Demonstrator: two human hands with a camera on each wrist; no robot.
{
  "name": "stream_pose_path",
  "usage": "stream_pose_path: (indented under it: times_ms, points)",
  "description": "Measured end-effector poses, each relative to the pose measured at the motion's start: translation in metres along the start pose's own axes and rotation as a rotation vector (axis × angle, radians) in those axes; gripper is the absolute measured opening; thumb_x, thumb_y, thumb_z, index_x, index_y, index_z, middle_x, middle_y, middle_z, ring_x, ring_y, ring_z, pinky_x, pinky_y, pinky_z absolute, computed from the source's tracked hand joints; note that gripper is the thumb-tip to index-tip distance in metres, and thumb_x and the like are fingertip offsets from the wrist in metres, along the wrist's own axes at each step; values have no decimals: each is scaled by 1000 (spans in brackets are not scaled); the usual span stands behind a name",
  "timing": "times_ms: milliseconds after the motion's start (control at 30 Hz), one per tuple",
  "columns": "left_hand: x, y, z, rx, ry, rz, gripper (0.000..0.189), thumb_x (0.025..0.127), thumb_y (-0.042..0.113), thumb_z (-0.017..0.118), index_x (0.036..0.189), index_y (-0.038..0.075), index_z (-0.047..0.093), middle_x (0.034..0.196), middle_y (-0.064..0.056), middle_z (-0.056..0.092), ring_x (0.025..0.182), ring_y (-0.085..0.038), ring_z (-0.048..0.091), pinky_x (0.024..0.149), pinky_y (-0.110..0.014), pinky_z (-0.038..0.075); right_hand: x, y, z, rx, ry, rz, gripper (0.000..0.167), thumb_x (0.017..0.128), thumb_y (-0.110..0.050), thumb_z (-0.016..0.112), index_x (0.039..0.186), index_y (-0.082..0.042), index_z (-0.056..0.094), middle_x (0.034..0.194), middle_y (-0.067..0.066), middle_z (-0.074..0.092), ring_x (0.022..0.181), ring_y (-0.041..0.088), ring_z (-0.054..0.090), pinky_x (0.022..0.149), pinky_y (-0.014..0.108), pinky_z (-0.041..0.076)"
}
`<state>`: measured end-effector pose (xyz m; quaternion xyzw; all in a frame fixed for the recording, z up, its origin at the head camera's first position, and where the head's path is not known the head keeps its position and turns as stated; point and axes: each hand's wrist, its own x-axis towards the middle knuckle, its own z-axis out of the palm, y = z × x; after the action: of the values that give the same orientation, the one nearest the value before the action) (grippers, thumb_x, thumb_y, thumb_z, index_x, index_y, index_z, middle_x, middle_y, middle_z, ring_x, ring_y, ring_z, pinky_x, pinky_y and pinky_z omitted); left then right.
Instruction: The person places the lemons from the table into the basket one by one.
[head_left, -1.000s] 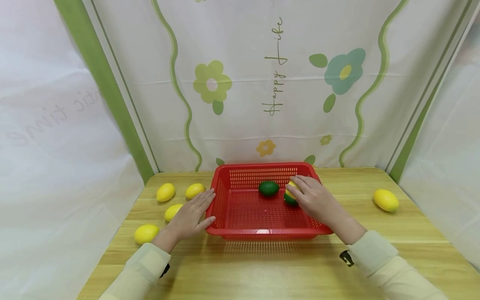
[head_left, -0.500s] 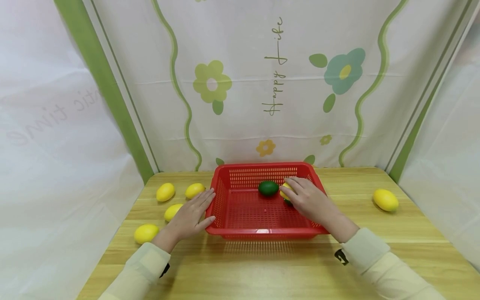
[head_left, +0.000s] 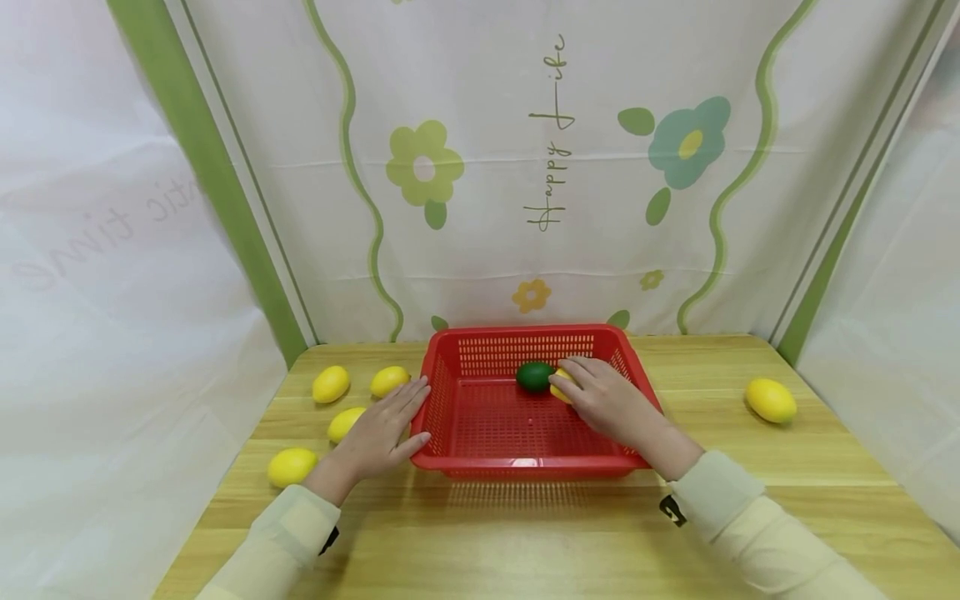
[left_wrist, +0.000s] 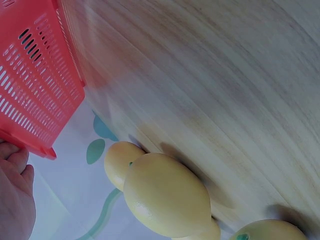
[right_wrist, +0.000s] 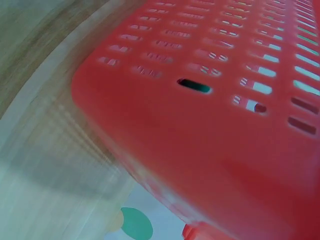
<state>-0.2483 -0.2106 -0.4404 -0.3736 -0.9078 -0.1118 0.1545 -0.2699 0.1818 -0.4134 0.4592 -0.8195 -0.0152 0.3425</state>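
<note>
Four lemons [head_left: 293, 468] lie at nine o'clock of the red basket [head_left: 487, 462], one part-hidden by the left hand [head_left: 378, 435] resting straight-fingered on the rim; a lone lemon [head_left: 771, 401], three o'clock. Inside: green fruit [head_left: 533, 377] at twelve; beside it, right hand [head_left: 611, 402] gripping a yellow lemon [head_left: 558, 392] at one, largely covered.

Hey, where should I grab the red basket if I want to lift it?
Probably take the red basket by its rim at both short ends, one hand from each side, hooking under: the rim juts out past the walls, and the left hand rests at the left end.
</note>
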Motion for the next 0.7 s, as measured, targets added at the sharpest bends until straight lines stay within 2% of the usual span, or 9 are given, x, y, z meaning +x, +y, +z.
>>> stream_pose_path:
  times_ms: [400, 700]
  points:
    - [0, -2, 3, -6, 32, 20, 68, 94, 35, 58, 145, -5, 39, 152, -18, 36, 138, -37, 34, 111, -50, 30, 6, -2, 11, 1, -6, -29, 43, 74, -4, 81, 112, -2, 61, 113, 20, 63, 102, 35, 61, 87, 45, 54]
    - [0, -3, 4, -11, 19, 13, 68, 95, 35, 56, 146, -5, 37, 153, -18, 34, 139, -36, 32, 112, -49, 28, 9, -5, 12, 23, -51, -7, 43, 76, -8, 82, 114, -4, 61, 114, 18, 63, 102, 32, 61, 88, 43, 53]
